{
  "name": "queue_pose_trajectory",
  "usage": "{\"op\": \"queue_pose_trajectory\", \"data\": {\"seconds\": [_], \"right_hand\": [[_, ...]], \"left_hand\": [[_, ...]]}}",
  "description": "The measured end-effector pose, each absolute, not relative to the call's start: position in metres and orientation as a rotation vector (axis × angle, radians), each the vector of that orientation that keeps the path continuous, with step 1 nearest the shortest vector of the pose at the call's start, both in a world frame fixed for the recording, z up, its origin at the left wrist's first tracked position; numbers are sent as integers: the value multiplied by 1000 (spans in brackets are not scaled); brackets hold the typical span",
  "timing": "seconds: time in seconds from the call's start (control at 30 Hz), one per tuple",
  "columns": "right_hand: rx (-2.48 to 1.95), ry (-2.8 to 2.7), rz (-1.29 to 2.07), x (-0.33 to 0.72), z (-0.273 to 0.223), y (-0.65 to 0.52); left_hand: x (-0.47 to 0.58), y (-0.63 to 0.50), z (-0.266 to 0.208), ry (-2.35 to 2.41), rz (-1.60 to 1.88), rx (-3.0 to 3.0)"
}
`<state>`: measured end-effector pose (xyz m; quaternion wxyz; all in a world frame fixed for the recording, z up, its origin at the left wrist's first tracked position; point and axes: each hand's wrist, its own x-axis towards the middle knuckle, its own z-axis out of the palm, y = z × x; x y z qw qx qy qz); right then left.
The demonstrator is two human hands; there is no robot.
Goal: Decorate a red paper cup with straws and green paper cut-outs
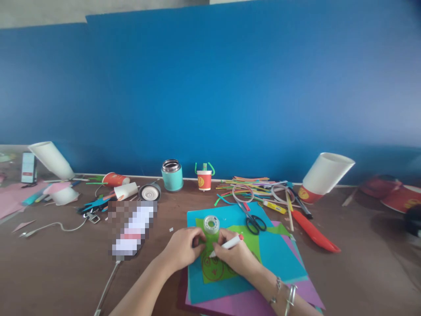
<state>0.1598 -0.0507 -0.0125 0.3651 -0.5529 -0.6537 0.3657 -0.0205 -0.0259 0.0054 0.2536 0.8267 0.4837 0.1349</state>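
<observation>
Brown table (66,267) under me: my left hand (182,249) pins the green paper (230,252), fingers curled, just below the tape roll (211,224); my right hand (238,258) grips a marker (230,242), its tip seemingly touching the paper.

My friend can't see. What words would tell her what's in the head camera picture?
A right hand holds a white marker over green paper with red circles drawn on it, while the left hand steadies the sheet. A tape roll, scissors and paper cups lie around on the brown table.
</observation>
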Motion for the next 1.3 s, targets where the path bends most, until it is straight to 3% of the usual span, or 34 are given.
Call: {"op": "queue_pose_trajectory", "data": {"seconds": [1.3], "right_hand": [[-1443,-1716,952,156,-6,-52]], "left_hand": [[-20,-27,12,1319,330,2262]]}}
